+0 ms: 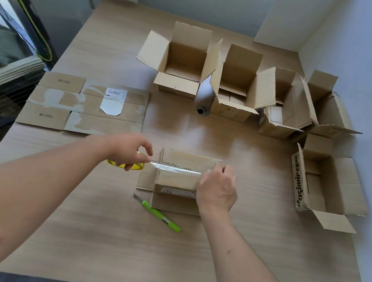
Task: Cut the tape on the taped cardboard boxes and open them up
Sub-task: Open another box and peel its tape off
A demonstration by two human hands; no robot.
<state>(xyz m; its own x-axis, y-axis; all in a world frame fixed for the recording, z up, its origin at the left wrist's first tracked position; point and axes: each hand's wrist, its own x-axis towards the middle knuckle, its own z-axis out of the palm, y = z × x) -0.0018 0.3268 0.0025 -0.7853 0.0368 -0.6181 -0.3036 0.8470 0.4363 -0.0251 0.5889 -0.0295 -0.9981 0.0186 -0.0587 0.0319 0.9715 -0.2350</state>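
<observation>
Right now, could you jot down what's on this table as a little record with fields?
surface: wooden table
box in work: closed cardboard box, clear tape strip stretched across its top
left hand: holds yellow tape roll at the box's left side
right hand: fingers at the tape's right end on the box
cutter: green utility knife, lying on the table in front of the box, untouched
opened boxes: five, flaps up, along the far and right sides
flattened box: far left, with a label

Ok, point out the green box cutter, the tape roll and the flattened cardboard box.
green box cutter (161,216), head view, mid handle.
tape roll (126,164), head view, yellow rim under the left hand.
flattened cardboard box (62,100), head view, middle panel.
</observation>
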